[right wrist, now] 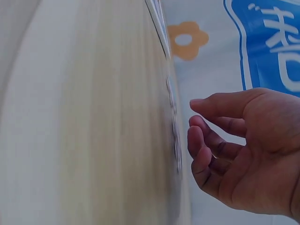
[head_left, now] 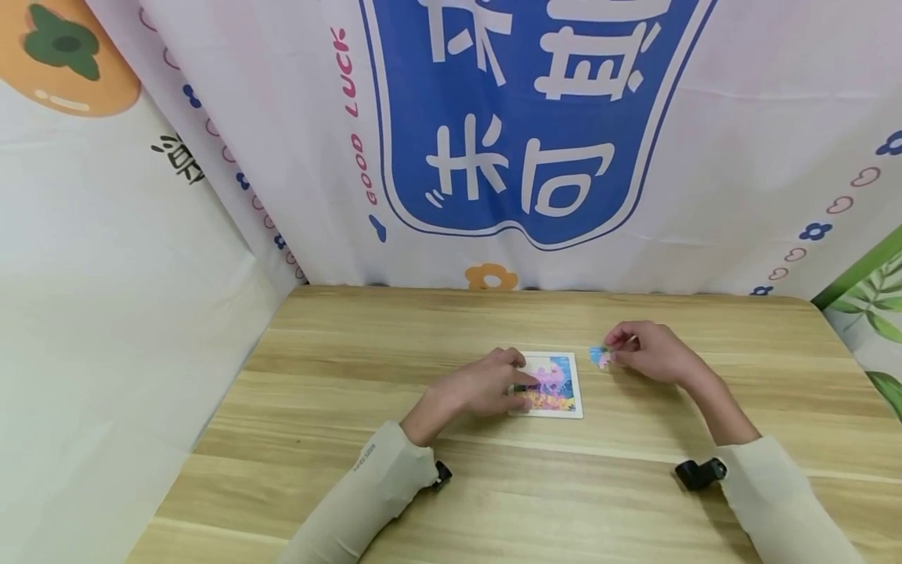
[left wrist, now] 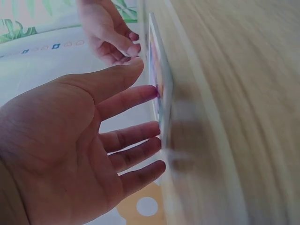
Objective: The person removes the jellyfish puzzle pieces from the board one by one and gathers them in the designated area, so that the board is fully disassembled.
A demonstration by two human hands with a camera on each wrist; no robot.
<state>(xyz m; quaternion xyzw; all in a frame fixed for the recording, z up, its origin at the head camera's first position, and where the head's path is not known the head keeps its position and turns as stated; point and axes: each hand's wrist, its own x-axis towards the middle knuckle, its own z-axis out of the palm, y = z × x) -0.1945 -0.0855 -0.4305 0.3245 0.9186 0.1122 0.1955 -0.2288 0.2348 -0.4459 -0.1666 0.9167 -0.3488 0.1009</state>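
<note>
Head view, left hand: the left hand (head_left: 486, 385) lies with straight fingers on the left part of the puzzle board (head_left: 557, 384); it presses, it does not grip.
Head view, right hand: the right hand (head_left: 648, 352) is just right of the board, fingers curled, pinching one loose puzzle piece (head_left: 600, 357) at its fingertips. The two hands are apart, with the board between them.
Head view, place: the board lies flat on the wooden table (head_left: 352, 470), under the left fingers; the piece is beside the board's upper right corner, not touching it as far as I can see.
Left wrist view: the left hand (left wrist: 70, 150) shows an open palm, and its fingers (left wrist: 136, 133) reach the edge of the board (left wrist: 160, 84). The right hand (left wrist: 110, 33) is beyond it.
Right wrist view: the right hand (right wrist: 243, 150) has thumb and fingers bent toward each other. The piece is not clear here, the table edge is blurred.
Handling, my judgement: the piece looks thin, light and rather stiff, so better to hold it at the edges with two fingertips. The board looks flat and light and may slide on the smooth wood, so it wants a hand on top.
Count: one board, one loose piece, two hands, one table.
</note>
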